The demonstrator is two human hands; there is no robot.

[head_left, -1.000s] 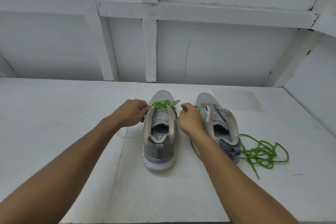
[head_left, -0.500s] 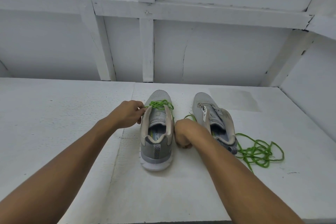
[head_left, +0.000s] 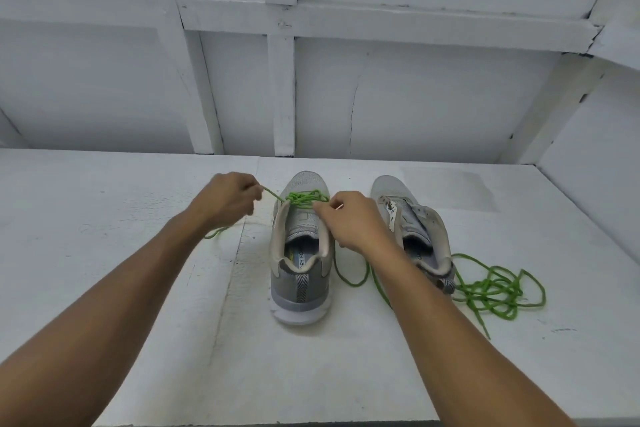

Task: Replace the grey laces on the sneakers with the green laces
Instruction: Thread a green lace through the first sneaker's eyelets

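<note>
left hand (head_left: 225,204) and right hand (head_left: 353,222) both got a pinch grip on the green lace (head_left: 304,198), so an uneven yank could leave one end short

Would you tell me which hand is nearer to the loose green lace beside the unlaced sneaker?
Right. The left hand is off the half-laced sneaker's left side; the right hand is by its right edge, only the unlaced sneaker between it and the loose green lace.
</note>
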